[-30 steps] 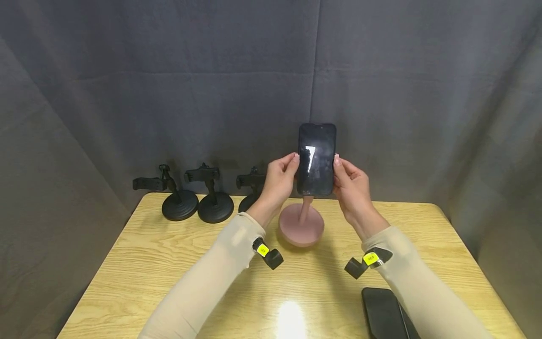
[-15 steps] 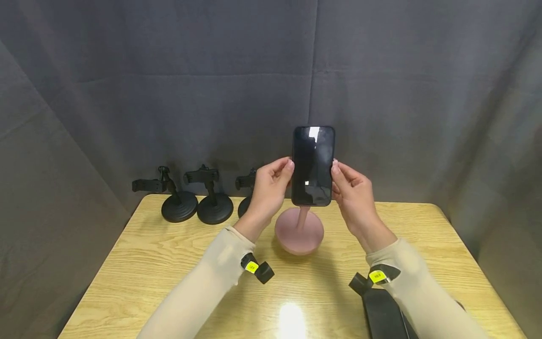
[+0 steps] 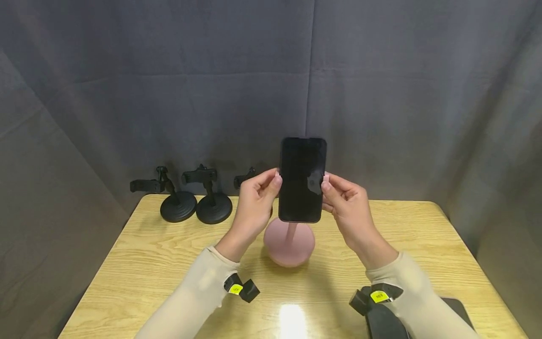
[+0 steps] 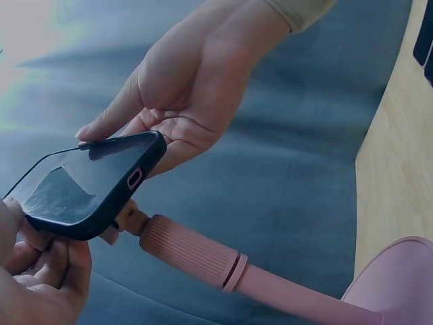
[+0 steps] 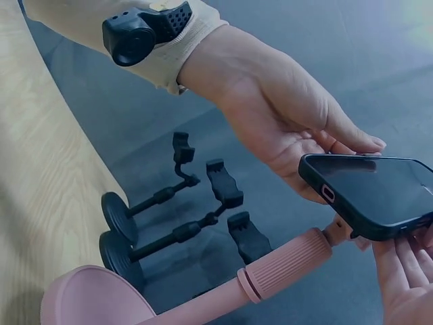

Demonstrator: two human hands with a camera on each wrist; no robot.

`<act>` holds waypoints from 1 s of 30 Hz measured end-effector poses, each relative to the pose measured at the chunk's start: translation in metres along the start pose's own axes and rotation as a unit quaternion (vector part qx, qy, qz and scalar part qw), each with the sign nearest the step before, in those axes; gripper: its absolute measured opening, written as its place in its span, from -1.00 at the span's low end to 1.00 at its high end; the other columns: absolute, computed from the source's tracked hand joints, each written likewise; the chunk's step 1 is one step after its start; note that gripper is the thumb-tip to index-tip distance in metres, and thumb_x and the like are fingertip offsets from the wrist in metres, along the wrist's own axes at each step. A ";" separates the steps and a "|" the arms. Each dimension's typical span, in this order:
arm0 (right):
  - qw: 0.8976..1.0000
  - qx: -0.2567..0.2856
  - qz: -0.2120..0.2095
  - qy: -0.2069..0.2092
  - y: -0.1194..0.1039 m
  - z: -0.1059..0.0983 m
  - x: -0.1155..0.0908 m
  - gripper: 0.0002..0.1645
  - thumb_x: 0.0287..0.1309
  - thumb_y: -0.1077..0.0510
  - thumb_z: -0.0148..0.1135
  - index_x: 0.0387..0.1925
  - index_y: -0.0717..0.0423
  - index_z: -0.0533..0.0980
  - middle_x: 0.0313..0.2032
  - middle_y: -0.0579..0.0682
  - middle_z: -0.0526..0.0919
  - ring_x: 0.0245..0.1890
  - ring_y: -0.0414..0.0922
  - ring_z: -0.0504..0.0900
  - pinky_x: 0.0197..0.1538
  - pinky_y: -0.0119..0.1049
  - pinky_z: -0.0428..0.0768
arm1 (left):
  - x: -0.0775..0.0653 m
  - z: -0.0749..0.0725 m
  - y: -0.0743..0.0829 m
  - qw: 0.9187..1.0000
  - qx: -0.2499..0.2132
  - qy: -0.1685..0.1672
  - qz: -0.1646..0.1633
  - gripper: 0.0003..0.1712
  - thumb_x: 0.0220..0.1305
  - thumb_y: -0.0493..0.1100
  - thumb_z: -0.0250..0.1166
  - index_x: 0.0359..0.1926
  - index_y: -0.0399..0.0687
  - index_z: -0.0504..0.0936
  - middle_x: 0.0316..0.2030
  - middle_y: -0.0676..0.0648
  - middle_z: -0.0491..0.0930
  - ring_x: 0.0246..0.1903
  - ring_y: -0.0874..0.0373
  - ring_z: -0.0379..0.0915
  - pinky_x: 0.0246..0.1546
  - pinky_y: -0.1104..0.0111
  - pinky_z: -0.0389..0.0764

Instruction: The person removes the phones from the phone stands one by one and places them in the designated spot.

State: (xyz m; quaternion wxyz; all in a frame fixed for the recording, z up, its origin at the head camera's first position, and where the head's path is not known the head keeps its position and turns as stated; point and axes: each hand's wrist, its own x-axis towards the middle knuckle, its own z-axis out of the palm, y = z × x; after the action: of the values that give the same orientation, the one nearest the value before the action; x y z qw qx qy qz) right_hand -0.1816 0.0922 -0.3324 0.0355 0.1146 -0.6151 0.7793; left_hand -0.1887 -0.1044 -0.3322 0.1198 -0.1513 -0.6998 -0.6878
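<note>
A smartphone (image 3: 302, 181) in a dark case stands upright with its black screen toward me. It sits at the top of a pink phone stand (image 3: 290, 245), which has a round base. My left hand (image 3: 253, 202) pinches the phone's left edge between thumb and fingers. On the right edge, my right hand (image 3: 352, 209) does the same. Small pink pieces show at both edges beside the thumbs. From the left wrist view, the stand's ribbed pink neck (image 4: 193, 250) runs from behind the phone down to the base. The phone hides the holder behind it.
Several black phone stands (image 3: 213, 207) with round bases line the back left of the wooden table (image 3: 139, 282). Dark flat phones (image 3: 385, 322) lie at the front right, partly under my right sleeve. A grey curtain (image 3: 190, 94) hangs behind the table.
Both hands have come nearer and slightly left with the phone, and the pink stand has shifted the same way. The phone's screen has tilted, so its bright reflection is gone.
</note>
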 end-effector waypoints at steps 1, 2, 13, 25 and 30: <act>1.000 -0.002 -0.001 -0.003 0.000 0.001 -0.002 -0.68 0.44 0.27 0.13 -0.12 -0.24 0.67 -0.20 -0.26 0.79 -0.24 -0.32 0.78 -0.10 -0.40 0.72 | -0.002 -0.001 0.001 1.000 0.000 0.000 -0.001 -0.62 0.50 -0.25 0.17 0.19 -0.45 0.56 0.07 -0.35 0.66 0.06 0.01 0.64 0.10 0.35 0.65; 1.000 -0.004 -0.003 -0.006 0.000 0.002 -0.003 -0.66 0.43 0.28 0.13 -0.12 -0.25 0.68 -0.20 -0.25 0.79 -0.24 -0.31 0.78 -0.10 -0.40 0.73 | -0.004 -0.003 0.001 1.000 0.001 0.000 0.001 -0.62 0.49 -0.26 0.17 0.19 -0.45 0.56 0.07 -0.36 0.66 0.08 -0.02 0.64 0.13 0.32 0.65; 0.999 -0.028 -0.014 -0.022 0.009 0.006 -0.019 -0.55 0.37 0.37 0.17 -0.14 -0.31 0.70 -0.24 -0.27 0.79 -0.25 -0.32 0.77 -0.11 -0.37 0.74 | -0.026 -0.014 0.000 1.000 -0.004 -0.012 -0.017 -0.61 0.48 -0.29 0.17 0.22 -0.44 0.54 0.10 -0.35 0.64 0.13 -0.05 0.62 0.19 0.26 0.60; 0.998 -0.041 -0.002 -0.049 0.028 0.007 -0.037 -0.63 0.35 0.35 0.22 -0.03 -0.18 0.68 -0.21 -0.27 0.79 -0.23 -0.30 0.78 -0.09 -0.32 0.74 | -0.050 -0.025 -0.016 0.999 -0.002 -0.018 -0.028 -0.61 0.45 -0.33 0.18 0.20 -0.48 0.54 0.10 -0.40 0.63 0.02 0.25 0.65 0.07 0.39 0.66; 0.997 -0.045 0.005 -0.062 0.036 0.008 -0.044 -0.67 0.35 0.34 0.22 0.09 0.11 0.64 -0.21 -0.28 0.79 -0.23 -0.30 0.78 -0.08 -0.31 0.74 | -0.060 -0.031 -0.022 0.999 0.010 -0.018 -0.031 -0.61 0.44 -0.35 0.19 0.20 -0.52 0.52 0.12 -0.42 0.61 0.02 0.31 0.63 0.08 0.41 0.64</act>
State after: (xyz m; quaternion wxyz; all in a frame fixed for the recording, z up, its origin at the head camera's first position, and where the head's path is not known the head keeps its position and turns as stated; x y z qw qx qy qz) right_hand -0.1451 0.0792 -0.3747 -0.0014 0.1576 -0.6510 0.7425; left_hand -0.1426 -0.1382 -0.3743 0.0875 -0.1409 -0.7134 -0.6809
